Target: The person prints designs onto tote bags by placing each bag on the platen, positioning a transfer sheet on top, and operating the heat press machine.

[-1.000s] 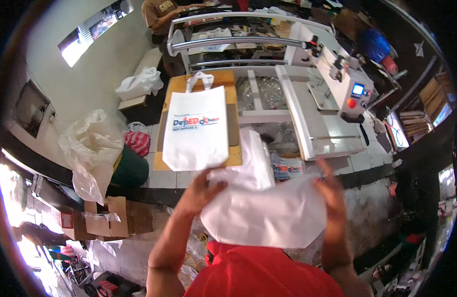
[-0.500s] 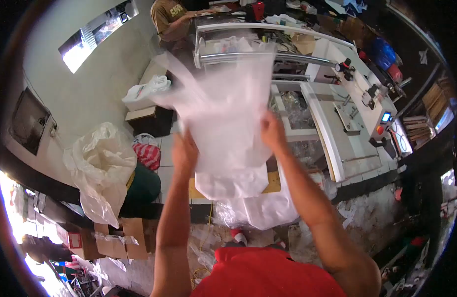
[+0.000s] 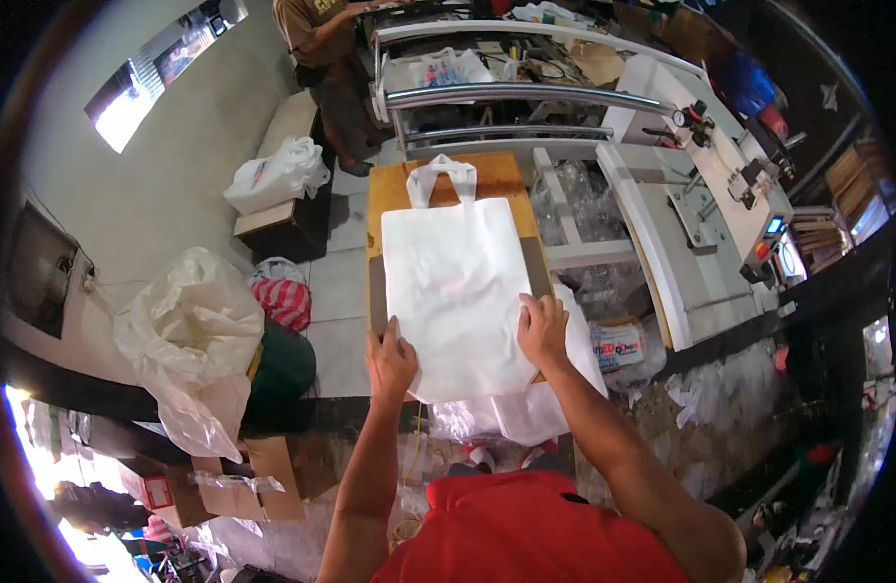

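A white soft-handled carrier bag [image 3: 457, 291] lies flat, its loop handle at the far end, on a yellowish wooden board [image 3: 506, 173] with a dark pad showing along its sides. My left hand [image 3: 391, 363] grips the bag's left edge near the bottom. On the opposite edge, a little farther up, my right hand [image 3: 543, 330] has its fingers closed on the bag. A faint reddish mark shows through the bag's middle. Below the board's near edge hangs more white plastic [image 3: 530, 413], partly hidden by my right forearm.
A white machine [image 3: 691, 204] with metal rollers [image 3: 525, 95] stands right and behind the board. To the left are a large translucent sack [image 3: 190, 321] and a bench [image 3: 283, 219] bearing a stack of white bags [image 3: 281, 175]. Another person [image 3: 321, 58] stands at the back left.
The bag was raised and blurred, its top flapping in the air; now it lies flat on the board. Both hands have lowered with it, still at its two side edges.
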`<act>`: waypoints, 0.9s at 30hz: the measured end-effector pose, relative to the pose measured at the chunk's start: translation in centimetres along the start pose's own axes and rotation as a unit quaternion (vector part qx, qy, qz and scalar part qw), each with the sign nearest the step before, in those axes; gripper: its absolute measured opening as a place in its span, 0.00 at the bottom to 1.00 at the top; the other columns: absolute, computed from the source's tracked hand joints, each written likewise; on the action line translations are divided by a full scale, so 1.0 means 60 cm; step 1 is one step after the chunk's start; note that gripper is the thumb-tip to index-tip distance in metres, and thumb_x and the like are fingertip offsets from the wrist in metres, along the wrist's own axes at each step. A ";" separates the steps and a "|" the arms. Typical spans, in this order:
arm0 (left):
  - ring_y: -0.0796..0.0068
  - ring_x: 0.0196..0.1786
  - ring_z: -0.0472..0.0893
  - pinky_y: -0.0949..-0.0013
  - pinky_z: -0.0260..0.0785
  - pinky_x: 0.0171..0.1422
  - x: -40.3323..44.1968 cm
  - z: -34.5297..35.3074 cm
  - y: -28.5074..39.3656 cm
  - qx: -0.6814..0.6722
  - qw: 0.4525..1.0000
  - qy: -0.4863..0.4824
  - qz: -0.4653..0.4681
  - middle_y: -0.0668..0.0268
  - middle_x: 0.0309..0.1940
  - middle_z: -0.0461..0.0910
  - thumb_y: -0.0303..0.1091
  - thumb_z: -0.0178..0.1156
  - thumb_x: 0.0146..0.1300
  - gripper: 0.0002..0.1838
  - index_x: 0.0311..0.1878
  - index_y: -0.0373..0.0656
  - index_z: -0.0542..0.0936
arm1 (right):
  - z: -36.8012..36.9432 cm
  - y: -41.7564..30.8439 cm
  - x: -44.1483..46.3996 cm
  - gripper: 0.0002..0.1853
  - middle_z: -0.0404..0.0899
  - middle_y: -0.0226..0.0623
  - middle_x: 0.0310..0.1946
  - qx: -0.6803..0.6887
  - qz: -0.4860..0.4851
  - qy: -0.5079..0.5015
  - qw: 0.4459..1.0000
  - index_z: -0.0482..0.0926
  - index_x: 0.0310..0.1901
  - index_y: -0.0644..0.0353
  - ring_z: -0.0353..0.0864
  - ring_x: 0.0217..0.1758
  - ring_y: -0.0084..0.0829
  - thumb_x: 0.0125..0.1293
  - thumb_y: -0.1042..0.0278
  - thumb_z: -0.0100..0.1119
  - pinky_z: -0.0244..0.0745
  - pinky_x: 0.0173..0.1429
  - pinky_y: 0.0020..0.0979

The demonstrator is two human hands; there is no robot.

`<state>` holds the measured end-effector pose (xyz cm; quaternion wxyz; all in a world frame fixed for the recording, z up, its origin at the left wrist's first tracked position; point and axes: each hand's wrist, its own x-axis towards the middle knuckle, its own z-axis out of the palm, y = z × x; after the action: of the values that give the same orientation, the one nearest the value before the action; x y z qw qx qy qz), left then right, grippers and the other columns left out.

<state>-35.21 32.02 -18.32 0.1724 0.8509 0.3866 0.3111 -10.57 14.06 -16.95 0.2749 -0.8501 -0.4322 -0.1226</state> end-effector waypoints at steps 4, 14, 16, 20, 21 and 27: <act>0.41 0.45 0.79 0.48 0.74 0.50 0.006 0.000 -0.001 -0.012 1.000 0.009 0.006 0.42 0.46 0.75 0.25 0.58 0.62 0.24 0.63 0.35 0.79 | 0.004 0.004 -0.006 0.17 0.75 0.39 0.42 0.009 0.015 0.002 1.000 0.80 0.57 0.52 0.74 0.50 0.46 0.67 0.69 0.61 0.66 0.51 0.51; 0.55 0.48 0.78 0.56 0.73 0.54 -0.012 -0.013 -0.059 -0.146 0.973 0.053 -0.168 0.53 0.43 0.77 0.25 0.57 0.65 0.22 0.63 0.35 0.77 | -0.045 0.151 -0.056 0.11 0.78 0.43 0.41 0.112 0.107 0.097 0.983 0.79 0.49 0.59 0.77 0.47 0.48 0.65 0.75 0.59 0.69 0.54 0.48; 0.63 0.55 0.76 0.62 0.70 0.62 -0.048 -0.049 -0.022 -0.079 0.976 0.129 -0.159 0.59 0.53 0.76 0.29 0.54 0.73 0.19 0.65 0.38 0.73 | -0.050 0.273 -0.132 0.11 0.79 0.46 0.42 0.030 0.129 0.085 0.988 0.79 0.48 0.60 0.78 0.49 0.51 0.64 0.77 0.58 0.71 0.55 0.49; 0.51 0.60 0.75 0.53 0.69 0.67 -0.233 -0.063 -0.153 0.083 0.945 0.201 -0.245 0.47 0.56 0.74 0.33 0.50 0.79 0.18 0.64 0.32 0.72 | -0.051 0.487 -0.273 0.15 0.81 0.52 0.49 0.024 0.390 -0.191 0.900 0.79 0.52 0.64 0.78 0.57 0.56 0.63 0.74 0.58 0.74 0.60 0.51; 0.49 0.58 0.75 0.51 0.68 0.66 -0.290 -0.073 -0.169 0.130 0.948 0.138 -0.255 0.46 0.55 0.74 0.34 0.52 0.76 0.18 0.63 0.32 0.72 | -0.034 0.529 -0.291 0.15 0.81 0.52 0.49 0.021 0.400 -0.199 0.894 0.79 0.52 0.64 0.78 0.57 0.56 0.63 0.74 0.58 0.74 0.60 0.51; 0.43 0.53 0.79 0.46 0.71 0.60 -0.615 -0.144 -0.127 0.151 0.837 -0.434 -0.298 0.45 0.48 0.79 0.38 0.65 0.62 0.20 0.53 0.37 0.78 | 0.158 0.757 -0.328 0.30 0.76 0.50 0.61 -0.120 0.123 -0.329 0.929 0.76 0.62 0.61 0.73 0.65 0.51 0.53 0.71 0.67 0.70 0.70 0.49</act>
<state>-63.84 9.14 -30.52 0.2763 0.7575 0.5495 -0.2188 13.87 -15.22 -49.88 0.0266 -0.9157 -0.3729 0.1475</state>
